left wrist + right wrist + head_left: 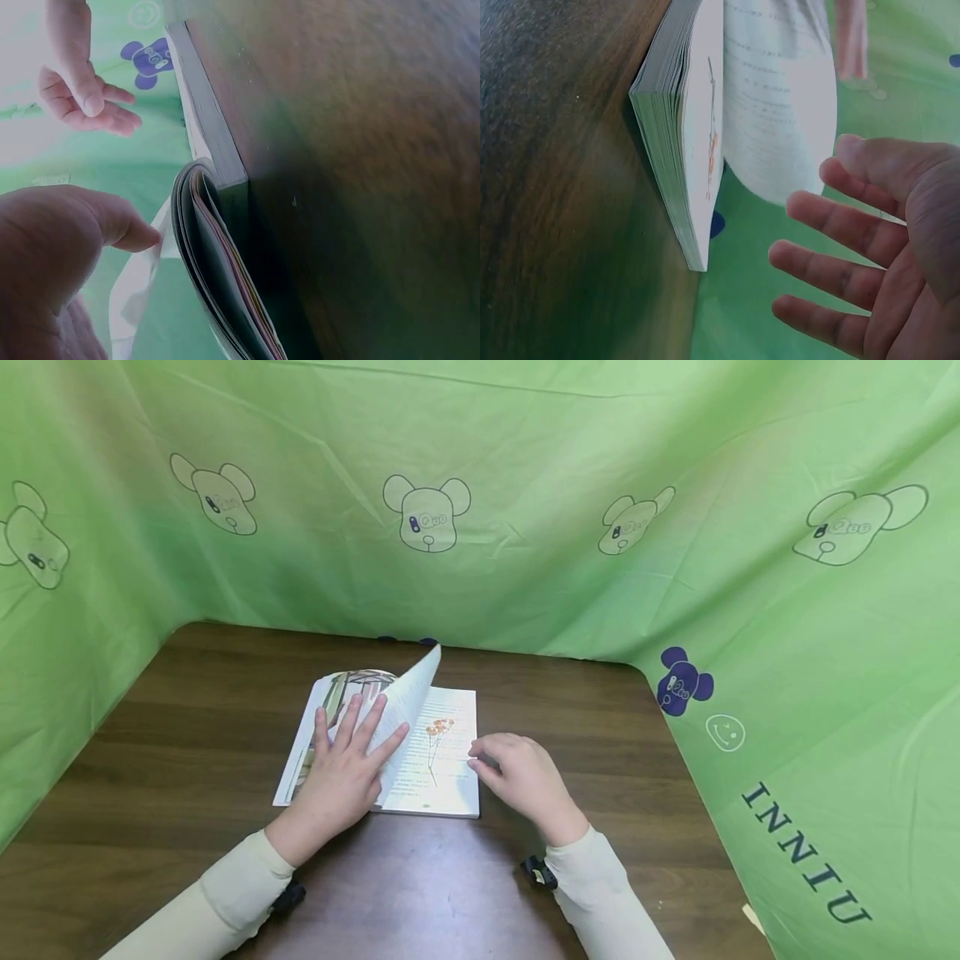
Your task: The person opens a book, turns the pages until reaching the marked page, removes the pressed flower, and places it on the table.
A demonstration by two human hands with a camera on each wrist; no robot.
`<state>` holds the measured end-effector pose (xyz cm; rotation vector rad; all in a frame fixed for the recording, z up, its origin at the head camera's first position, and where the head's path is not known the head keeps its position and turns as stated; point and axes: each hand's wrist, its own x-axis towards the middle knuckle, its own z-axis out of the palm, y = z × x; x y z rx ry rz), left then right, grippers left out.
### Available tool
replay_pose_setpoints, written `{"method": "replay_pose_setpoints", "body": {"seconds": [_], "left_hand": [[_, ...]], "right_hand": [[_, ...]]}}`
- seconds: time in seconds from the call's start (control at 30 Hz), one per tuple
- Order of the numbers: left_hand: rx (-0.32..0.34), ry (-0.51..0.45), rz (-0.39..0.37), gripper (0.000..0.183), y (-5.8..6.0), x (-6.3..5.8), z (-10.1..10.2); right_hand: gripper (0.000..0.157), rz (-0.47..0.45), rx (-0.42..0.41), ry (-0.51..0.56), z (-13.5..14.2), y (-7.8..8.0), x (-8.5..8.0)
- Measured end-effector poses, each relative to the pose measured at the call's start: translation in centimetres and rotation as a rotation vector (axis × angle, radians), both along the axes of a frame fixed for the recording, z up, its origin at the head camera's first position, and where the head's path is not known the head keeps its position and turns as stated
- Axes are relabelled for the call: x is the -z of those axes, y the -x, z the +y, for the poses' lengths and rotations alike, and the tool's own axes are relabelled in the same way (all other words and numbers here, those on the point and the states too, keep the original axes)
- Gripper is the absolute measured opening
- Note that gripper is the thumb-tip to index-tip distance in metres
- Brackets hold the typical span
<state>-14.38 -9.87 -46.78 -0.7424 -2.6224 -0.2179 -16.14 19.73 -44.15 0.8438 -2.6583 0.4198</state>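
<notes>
An open paperback book lies on the table, pictures on its left page and printed text on its right. One leaf stands raised at the spine, leaning left. An orange flower with thin stems shows on the right page. My left hand is spread over the left page, its thumb and index finger beside the raised leaf. Just off the book's right edge hovers my right hand. In the right wrist view its fingers are loosely bent, with nothing between them.
The brown wooden table carries the book near its middle. Green cloth with bear-head prints hangs behind and along both sides. A dark band sits at my right wrist, by the pale sleeve.
</notes>
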Motion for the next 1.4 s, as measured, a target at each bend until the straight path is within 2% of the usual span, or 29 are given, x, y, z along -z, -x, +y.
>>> {"method": "replay_pose_setpoints", "body": {"seconds": [0.17,0.4,0.47,0.67,0.83,1.1,1.4], "left_hand": [[0.004,0.037,-0.093,0.069,0.0,0.2,-0.5],[0.09,-0.029,-0.229,0.065,0.1,0.8,-1.0],[0.097,-0.032,-0.269,0.063,0.1,0.9,-1.1],[0.046,-0.03,-0.383,0.053,0.1,1.0,-1.6],[0.022,-0.053,-0.437,0.047,0.2,0.8,-2.1],[-0.016,-0.051,-0.514,0.07,1.0,0.5,-2.5],[-0.022,-0.05,-0.568,0.071,1.5,0.1,-2.4]], "right_hand": [[0.007,-0.03,0.018,0.006,-0.2,0.0,0.1],[0.006,-0.052,0.029,0.034,-0.5,-0.1,0.2],[0.006,-0.06,0.035,0.039,-0.7,-0.1,0.3],[0.009,-0.096,0.064,0.049,-1.3,-0.2,0.9],[0.01,-0.102,0.066,0.079,-1.8,-0.2,1.4],[0.013,-0.132,0.085,0.104,-2.6,-0.2,2.0],[0.012,-0.16,0.101,0.149,-3.1,-0.1,2.8]]}}
